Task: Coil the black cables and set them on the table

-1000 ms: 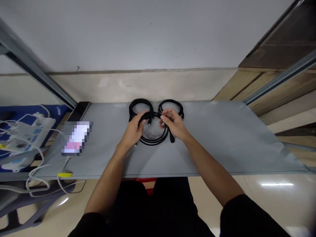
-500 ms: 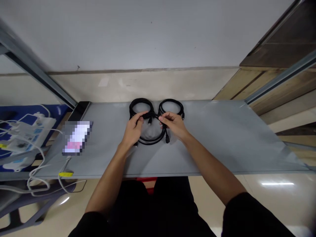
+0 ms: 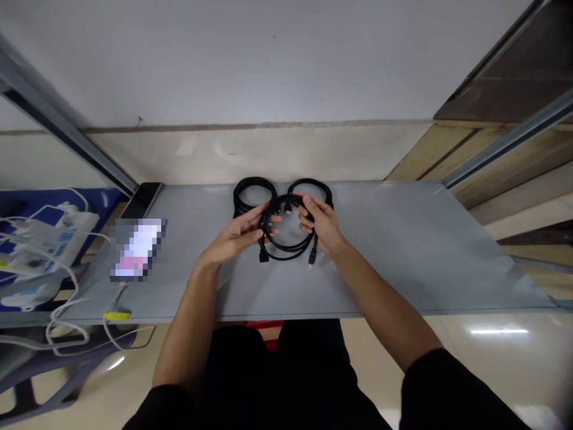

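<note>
While holding the black front coil (image 3: 283, 258) over the middle of the shelf (image 3: 425, 257), had the left hand (image 3: 239, 235) partly open around its left side, thumb in front and fingers loosely spread behind and through the loop. Had the right hand (image 3: 321, 222) more tightly closed on the upper right part, thumb on top and fingers curled beneath. Saw one plug (image 3: 264, 255) hanging at the lower left of the loop, near the left thumb, and another plug (image 3: 312, 257) below the right hand. Could not tell contact from a gap between the lower side of the loop and the shelf. Saw the left coil (image 3: 255, 180) and right coil (image 3: 313, 181) lying side by side behind, near the wall (image 3: 286, 71), both partly covered by the hands and the front coil. Noticed a phone (image 3: 138, 248) at the left end of the shelf, its screen lit and blurred, with a dark slab (image 3: 142, 200) just behind. Beyond that end, saw white power strips (image 3: 71, 233) with tangled cords (image 3: 65, 325).
</note>
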{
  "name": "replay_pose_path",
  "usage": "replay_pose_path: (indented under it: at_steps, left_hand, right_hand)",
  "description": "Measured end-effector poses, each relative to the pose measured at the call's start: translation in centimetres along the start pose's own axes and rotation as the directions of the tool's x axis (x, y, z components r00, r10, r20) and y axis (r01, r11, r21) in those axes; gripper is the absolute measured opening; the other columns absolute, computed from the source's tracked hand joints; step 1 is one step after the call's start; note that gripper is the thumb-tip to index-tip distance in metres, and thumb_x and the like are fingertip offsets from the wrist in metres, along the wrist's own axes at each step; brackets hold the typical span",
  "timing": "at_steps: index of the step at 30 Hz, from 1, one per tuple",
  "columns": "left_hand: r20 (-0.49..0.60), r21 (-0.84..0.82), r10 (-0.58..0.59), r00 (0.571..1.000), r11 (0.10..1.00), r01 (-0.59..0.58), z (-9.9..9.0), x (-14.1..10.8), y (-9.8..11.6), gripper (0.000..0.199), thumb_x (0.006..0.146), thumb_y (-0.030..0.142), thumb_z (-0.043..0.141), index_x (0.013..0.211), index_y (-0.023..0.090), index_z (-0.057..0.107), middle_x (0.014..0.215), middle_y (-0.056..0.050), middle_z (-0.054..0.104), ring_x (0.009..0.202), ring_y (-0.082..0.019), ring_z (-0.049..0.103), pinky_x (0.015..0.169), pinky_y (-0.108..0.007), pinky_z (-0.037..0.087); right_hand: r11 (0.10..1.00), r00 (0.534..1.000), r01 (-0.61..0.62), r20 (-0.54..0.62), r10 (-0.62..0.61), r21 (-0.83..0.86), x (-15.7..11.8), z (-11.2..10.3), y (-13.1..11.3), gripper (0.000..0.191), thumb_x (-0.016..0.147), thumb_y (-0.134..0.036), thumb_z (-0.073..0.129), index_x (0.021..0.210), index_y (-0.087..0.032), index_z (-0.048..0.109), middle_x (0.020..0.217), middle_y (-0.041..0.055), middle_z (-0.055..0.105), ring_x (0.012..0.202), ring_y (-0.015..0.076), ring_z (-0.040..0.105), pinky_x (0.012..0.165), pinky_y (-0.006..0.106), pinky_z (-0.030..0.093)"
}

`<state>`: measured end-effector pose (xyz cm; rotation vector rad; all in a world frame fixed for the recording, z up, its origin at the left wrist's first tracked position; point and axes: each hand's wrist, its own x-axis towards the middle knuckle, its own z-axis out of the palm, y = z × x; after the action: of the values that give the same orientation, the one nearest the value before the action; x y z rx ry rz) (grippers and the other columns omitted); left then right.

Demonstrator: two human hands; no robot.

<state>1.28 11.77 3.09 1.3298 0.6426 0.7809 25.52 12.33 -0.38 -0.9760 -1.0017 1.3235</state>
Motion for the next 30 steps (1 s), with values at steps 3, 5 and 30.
replay_pose_path:
  at_steps: [3,5,30]
  left_hand:
    - [0.016,0.055,-0.036,0.999,0.998,0.036,-0.2,-0.5,0.6,0.080,0.086,0.040,0.087,0.159,0.027,0.057,0.138,-0.017,0.075,0.111,-0.029,0.078,0.083,-0.035,0.063]
    - [-0.021,0.090,-0.068,0.997,0.993,0.069,-0.2,-0.4,0.7,0.079,0.084,0.046,0.089,0.156,0.026,0.061,0.128,-0.015,0.080,0.102,-0.027,0.080,0.072,-0.030,0.062]
    - [-0.255,0.519,0.137,0.957,0.855,0.016,1.8,1.8,-2.6,0.070,0.105,0.072,0.043,0.144,0.018,0.066,0.080,-0.002,0.065,0.060,-0.015,0.060,0.060,-0.028,0.052]
  right_hand:
    - [1.000,1.000,0.011,-0.007,-0.011,0.022,0.1,-0.6,-0.4,0.056,0.080,-0.071,0.081,0.117,-0.030,0.073,0.082,-0.0039,0.058,0.052,0.0069,0.041,0.041,0.022,0.035]
    - [1.000,1.000,0.016,0.022,-0.016,-0.004,-0.1,-0.8,-0.7,0.054,0.080,-0.070,0.083,0.113,-0.029,0.072,0.089,-0.0027,0.062,0.053,0.0068,0.046,0.040,0.021,0.037]
    - [0.996,0.993,0.004,0.120,0.007,-0.094,-0.8,0.4,-0.1,0.058,0.086,-0.080,0.072,0.107,-0.027,0.065,0.071,-0.0055,0.051,0.047,0.0080,0.040,0.033,0.018,0.033]
